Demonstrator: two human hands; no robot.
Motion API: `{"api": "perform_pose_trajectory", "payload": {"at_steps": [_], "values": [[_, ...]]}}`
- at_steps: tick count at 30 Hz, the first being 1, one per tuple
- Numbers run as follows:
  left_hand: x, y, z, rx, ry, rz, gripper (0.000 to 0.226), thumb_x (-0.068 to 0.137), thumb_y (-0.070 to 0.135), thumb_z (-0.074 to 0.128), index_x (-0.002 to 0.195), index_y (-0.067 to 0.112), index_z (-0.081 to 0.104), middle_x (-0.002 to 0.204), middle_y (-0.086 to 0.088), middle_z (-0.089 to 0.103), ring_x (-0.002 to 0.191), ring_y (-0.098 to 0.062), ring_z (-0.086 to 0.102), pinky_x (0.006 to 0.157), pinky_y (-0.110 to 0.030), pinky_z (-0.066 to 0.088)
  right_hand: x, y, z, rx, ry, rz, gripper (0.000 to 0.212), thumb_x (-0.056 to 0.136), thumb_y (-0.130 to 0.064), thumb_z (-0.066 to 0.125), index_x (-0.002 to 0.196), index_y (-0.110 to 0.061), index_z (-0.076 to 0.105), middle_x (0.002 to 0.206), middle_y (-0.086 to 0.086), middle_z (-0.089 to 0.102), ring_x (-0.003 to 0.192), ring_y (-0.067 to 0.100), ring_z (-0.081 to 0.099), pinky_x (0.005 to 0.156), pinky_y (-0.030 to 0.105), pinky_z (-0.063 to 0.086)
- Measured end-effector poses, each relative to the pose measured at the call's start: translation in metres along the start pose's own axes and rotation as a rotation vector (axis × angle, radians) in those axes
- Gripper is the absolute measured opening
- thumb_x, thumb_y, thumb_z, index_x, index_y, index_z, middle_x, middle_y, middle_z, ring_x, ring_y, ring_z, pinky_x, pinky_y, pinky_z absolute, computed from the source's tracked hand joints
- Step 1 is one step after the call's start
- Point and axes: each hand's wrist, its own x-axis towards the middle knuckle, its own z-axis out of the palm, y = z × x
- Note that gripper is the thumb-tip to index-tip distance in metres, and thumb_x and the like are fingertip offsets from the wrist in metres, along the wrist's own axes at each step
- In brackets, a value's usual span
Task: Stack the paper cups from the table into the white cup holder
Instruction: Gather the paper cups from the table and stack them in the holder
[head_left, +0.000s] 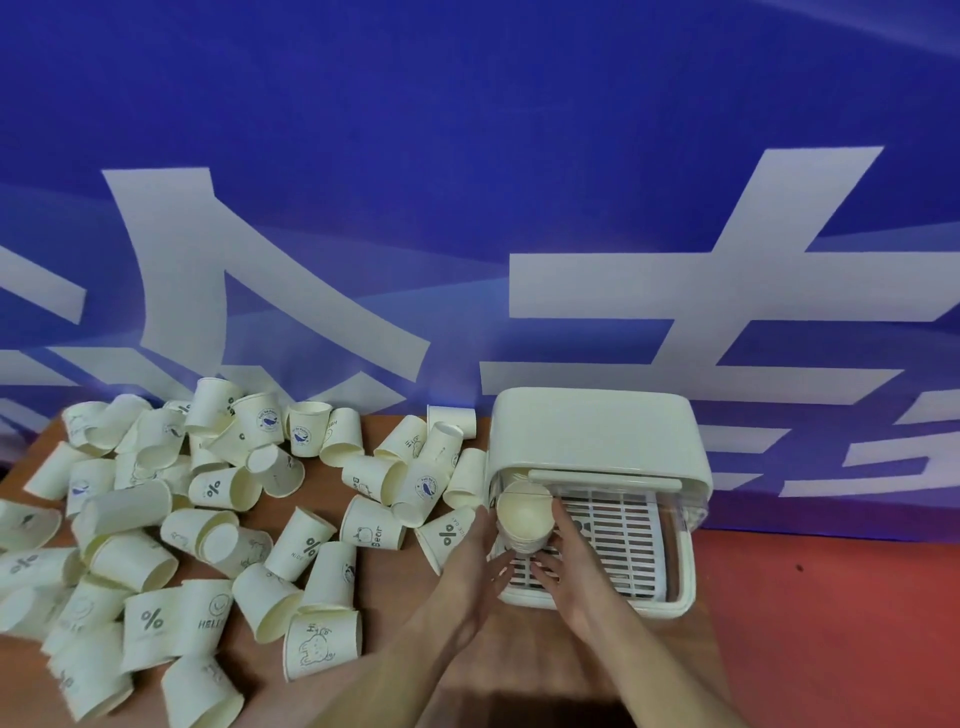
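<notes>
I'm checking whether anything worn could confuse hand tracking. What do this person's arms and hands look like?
Both forearms are bare as far as the frame shows: no sleeves, no gloves. No watch, bracelet or ring is visible on the left hand or the right hand. Nails look short and unpainted, though the picture is soft. No markers, straps or cables show on either arm.

Both hands, left hand (475, 564) and right hand (574, 561), flank stacked cups (524, 522) in the holder (597, 431).
</notes>
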Motion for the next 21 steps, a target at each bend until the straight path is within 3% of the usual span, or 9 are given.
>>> {"api": "perform_pose_trajectory", "payload": {"at_steps": [2, 6, 9, 11, 13, 14, 16, 18, 21], "values": [[-0.001, -0.001, -0.002, 0.003, -0.002, 0.003, 0.037, 0.101, 0.056, 0.032, 0.130, 0.040, 0.048, 0.143, 0.013, 0.045, 0.120, -0.017, 0.054, 0.101, -0.032, 0.038, -0.003, 0.000, 0.002, -0.005, 0.003, -0.003, 0.039, 0.093, -0.052, 0.054, 0.117, -0.021, 0.056, 0.115, 0.004, 0.061, 0.113, 0.024, 0.056, 0.108, 0.040, 0.040], [-0.008, -0.001, -0.008, -0.022, -0.022, 0.011, 0.060, 0.100, 0.056, 0.034, 0.152, 0.027, 0.029, 0.156, 0.007, 0.032, 0.133, -0.022, 0.045, 0.109, -0.036, 0.035, -0.012, 0.000, -0.005, 0.015, 0.032, -0.041, 0.052, 0.092, -0.053, 0.056, 0.133, -0.020, 0.050, 0.133, 0.009, 0.052, 0.123, 0.027, 0.051, 0.104, 0.040, 0.042], [-0.022, 0.006, -0.016, -0.065, -0.008, 0.066, 0.051, 0.103, 0.046, 0.034, 0.144, 0.016, 0.039, 0.144, 0.002, 0.047, 0.130, -0.023, 0.049, 0.110, -0.041, 0.037, -0.022, -0.002, -0.020, -0.023, 0.089, -0.066, 0.062, 0.094, -0.050, 0.056, 0.143, -0.015, 0.044, 0.144, 0.012, 0.044, 0.130, 0.031, 0.046, 0.107, 0.045, 0.042], [-0.034, 0.009, -0.024, -0.088, 0.018, 0.116, 0.041, 0.104, 0.037, 0.036, 0.131, 0.009, 0.051, 0.114, -0.002, 0.068, 0.103, -0.018, 0.066, 0.086, -0.037, 0.054, -0.031, -0.001, -0.027, -0.074, 0.126, -0.108, 0.053, 0.096, -0.044, 0.055, 0.137, -0.011, 0.051, 0.137, 0.014, 0.051, 0.122, 0.032, 0.052, 0.098, 0.044, 0.047], [-0.046, 0.007, -0.036, -0.041, 0.094, 0.164, 0.035, 0.104, 0.037, 0.040, 0.119, 0.011, 0.057, 0.096, 0.003, 0.070, 0.085, -0.011, 0.066, 0.067, -0.030, 0.052, -0.042, 0.005, -0.027, -0.132, 0.199, -0.215, 0.041, 0.097, -0.036, 0.057, 0.126, -0.007, 0.058, 0.120, 0.013, 0.063, 0.107, 0.031, 0.060, 0.084, 0.040, 0.051], [-0.051, 0.007, -0.044, 0.023, 0.121, 0.192, 0.036, 0.102, 0.042, 0.043, 0.117, 0.014, 0.059, 0.104, 0.002, 0.069, 0.089, -0.010, 0.065, 0.071, -0.028, 0.052, -0.047, 0.009, -0.025, -0.171, 0.233, -0.277, 0.034, 0.096, -0.031, 0.058, 0.120, -0.007, 0.061, 0.110, 0.012, 0.067, 0.100, 0.029, 0.063, 0.079, 0.039, 0.052], [-0.064, 0.006, -0.058, 0.114, 0.134, 0.241, 0.048, 0.096, 0.056, 0.047, 0.125, 0.020, 0.060, 0.131, 0.001, 0.061, 0.111, -0.010, 0.062, 0.093, -0.027, 0.049, -0.057, 0.016, -0.014, -0.274, 0.252, -0.364, 0.025, 0.094, -0.026, 0.060, 0.112, -0.010, 0.067, 0.099, 0.008, 0.070, 0.093, 0.026, 0.064, 0.076, 0.039, 0.052], [-0.077, 0.006, -0.076, 0.293, 0.206, 0.318, 0.057, 0.095, 0.060, 0.046, 0.143, 0.029, 0.044, 0.142, 0.016, 0.042, 0.135, -0.009, 0.042, 0.112, -0.026, 0.028, -0.068, 0.023, 0.003, -0.398, 0.190, -0.432, 0.023, 0.093, -0.025, 0.061, 0.112, -0.014, 0.069, 0.105, 0.002, 0.069, 0.097, 0.022, 0.063, 0.088, 0.044, 0.053], [-0.098, 0.009, -0.102, 0.424, 0.385, 0.389, 0.059, 0.100, 0.048, 0.045, 0.152, 0.024, 0.032, 0.153, 0.010, 0.033, 0.144, -0.013, 0.026, 0.114, -0.028, 0.019, -0.086, 0.032, 0.030, -0.611, 0.059, -0.522, 0.024, 0.094, -0.028, 0.060, 0.118, -0.023, 0.065, 0.109, -0.007, 0.065, 0.101, 0.013, 0.058, 0.096, 0.036, 0.047]]}}
